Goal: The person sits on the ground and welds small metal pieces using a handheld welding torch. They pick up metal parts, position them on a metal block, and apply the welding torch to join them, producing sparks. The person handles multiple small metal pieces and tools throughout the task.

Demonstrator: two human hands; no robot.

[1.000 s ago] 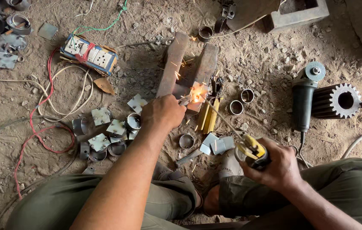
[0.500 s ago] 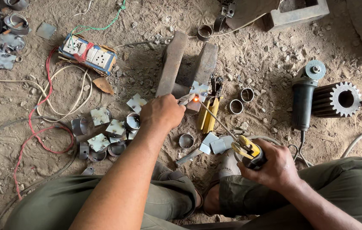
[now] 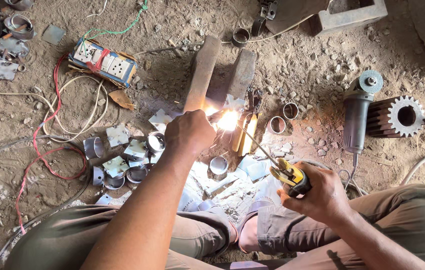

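Bare dirt floor (image 3: 317, 65), gritty, strewn with stones and metal offcuts. The person sits low, knees in olive trousers at the bottom edge of the view.

Right hand (image 3: 322, 195): closed tight round the yellow-and-black electrode holder (image 3: 290, 176). A thin welding rod (image 3: 255, 142) runs from the holder up and to the left; its tip ends in a bright white arc (image 3: 228, 120).

Left hand (image 3: 188, 134): fingers curled down over a small metal piece just left of the arc. The piece itself is hidden by the hand and the glare, so the exact hold cannot be told. The arc sits touching distance from the knuckles.

Beyond the left hand: two flat steel bars (image 3: 202, 72) lying side by side, their near ends at the weld spot. Left of the hand: a scatter of small square plates and short rings (image 3: 127, 155). Farther left: a socket board (image 3: 103, 61) with red and white cables. Right of the rod: an angle grinder (image 3: 357, 112), and a gear (image 3: 405, 116) beside it.

Judgement: the workpiece is small, stiff sheet steel, light, sharp at cut edges and hot near the seam; best held at the end away from the arc. The rod is slender and will flex, so it is steered only from the holder's insulated handle.
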